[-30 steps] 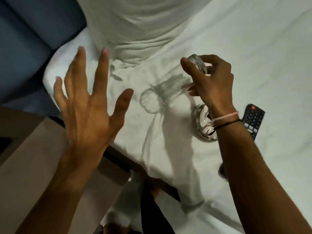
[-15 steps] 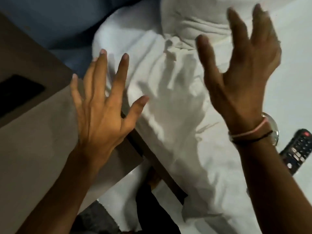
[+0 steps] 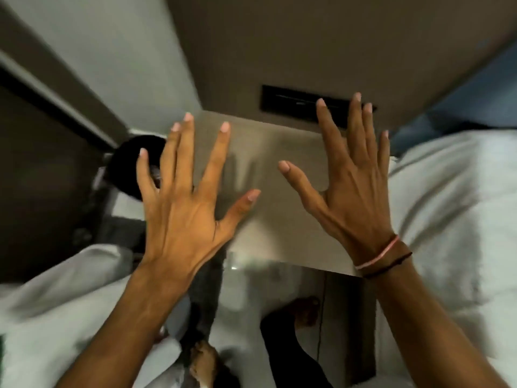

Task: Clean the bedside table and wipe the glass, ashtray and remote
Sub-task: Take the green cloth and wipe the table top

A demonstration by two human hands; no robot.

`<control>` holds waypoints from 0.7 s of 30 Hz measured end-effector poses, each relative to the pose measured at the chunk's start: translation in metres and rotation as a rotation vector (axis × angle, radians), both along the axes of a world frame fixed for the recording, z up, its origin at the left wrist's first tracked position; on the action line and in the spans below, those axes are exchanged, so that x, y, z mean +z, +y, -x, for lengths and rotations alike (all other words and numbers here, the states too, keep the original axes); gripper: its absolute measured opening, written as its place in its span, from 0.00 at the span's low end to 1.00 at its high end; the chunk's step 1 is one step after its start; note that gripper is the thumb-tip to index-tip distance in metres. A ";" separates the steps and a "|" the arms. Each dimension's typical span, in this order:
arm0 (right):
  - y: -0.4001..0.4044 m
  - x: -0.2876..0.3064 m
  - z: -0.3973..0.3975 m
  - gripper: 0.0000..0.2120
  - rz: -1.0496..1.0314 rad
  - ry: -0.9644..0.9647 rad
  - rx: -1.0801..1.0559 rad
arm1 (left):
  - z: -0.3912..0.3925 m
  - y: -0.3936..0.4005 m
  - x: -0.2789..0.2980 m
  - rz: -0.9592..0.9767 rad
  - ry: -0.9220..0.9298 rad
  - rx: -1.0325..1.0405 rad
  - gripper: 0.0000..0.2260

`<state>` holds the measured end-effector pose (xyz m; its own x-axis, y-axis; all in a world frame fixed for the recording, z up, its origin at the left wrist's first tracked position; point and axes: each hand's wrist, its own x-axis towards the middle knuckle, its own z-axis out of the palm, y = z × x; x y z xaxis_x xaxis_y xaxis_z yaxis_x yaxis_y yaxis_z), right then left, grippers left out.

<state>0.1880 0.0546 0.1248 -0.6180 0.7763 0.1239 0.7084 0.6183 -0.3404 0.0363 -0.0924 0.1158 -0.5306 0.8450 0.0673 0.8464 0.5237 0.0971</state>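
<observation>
Both grips are empty with fingers spread wide: left hand (image 3: 181,217) and right hand (image 3: 352,197) hover above the bare worktop (image 3: 268,169). White bedding (image 3: 453,205) lies right of the right hand.

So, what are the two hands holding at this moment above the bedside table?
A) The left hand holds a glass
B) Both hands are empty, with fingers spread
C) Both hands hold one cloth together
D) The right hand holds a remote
B: the left hand and the right hand are both open with fingers spread over the bedside table, and nothing is in either of them.
</observation>
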 end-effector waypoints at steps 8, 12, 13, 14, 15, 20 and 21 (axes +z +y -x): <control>-0.175 0.012 0.145 0.43 0.030 -0.021 0.473 | 0.073 -0.221 0.026 -0.003 -0.007 0.440 0.34; -0.252 0.004 0.173 0.42 0.050 -0.030 0.665 | 0.073 -0.299 0.025 -0.042 -0.065 0.615 0.31; -0.273 0.000 0.179 0.42 0.053 -0.044 0.722 | 0.071 -0.321 0.022 -0.046 -0.087 0.667 0.28; -0.290 -0.004 0.184 0.41 0.069 -0.063 0.776 | 0.069 -0.337 0.018 -0.043 -0.112 0.719 0.25; -0.308 -0.008 0.188 0.41 0.090 -0.095 0.830 | 0.068 -0.354 0.012 -0.031 -0.146 0.769 0.23; -0.356 -0.034 0.200 0.35 0.216 -0.190 0.998 | 0.071 -0.407 -0.010 0.117 -0.574 0.896 0.25; -0.360 -0.039 0.201 0.33 0.260 -0.185 1.030 | 0.075 -0.413 -0.013 0.116 -0.663 0.908 0.25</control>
<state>-0.0134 -0.3053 0.0858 -0.9815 -0.1389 -0.1318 -0.0576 0.8707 -0.4885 -0.0386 -0.5056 0.1030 -0.8533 0.1113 -0.5094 -0.0526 0.9536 0.2965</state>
